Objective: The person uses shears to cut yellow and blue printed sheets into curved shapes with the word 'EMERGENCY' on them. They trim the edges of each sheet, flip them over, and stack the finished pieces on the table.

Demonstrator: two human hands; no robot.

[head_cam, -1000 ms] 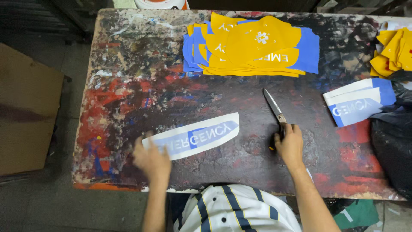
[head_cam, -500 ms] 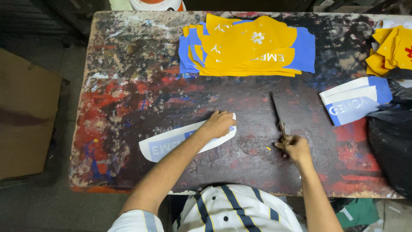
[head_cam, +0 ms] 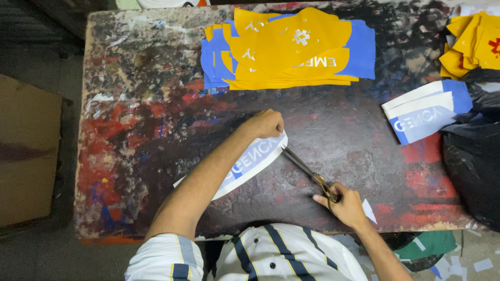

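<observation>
My left hand [head_cam: 265, 124] pinches the far right end of a curved white-and-blue printed strip [head_cam: 245, 162] that lies across the paint-stained table [head_cam: 135, 125]. My forearm covers the strip's left part. My right hand [head_cam: 345, 204] grips the handles of a pair of scissors [head_cam: 307, 170]. The blades point up and left, and their tips reach the strip's right end just below my left hand.
A stack of yellow and blue printed pieces [head_cam: 291, 49] lies at the table's far middle. More yellow pieces [head_cam: 474, 47] sit at the far right, with folded white-and-blue strips [head_cam: 424, 112] below them. A black bag [head_cam: 476, 166] fills the right edge. A brown board [head_cam: 28, 156] stands left of the table.
My left hand slid from the strip's left end to its right end. The right hand swung the scissors from pointing away to pointing up-left at the strip.
</observation>
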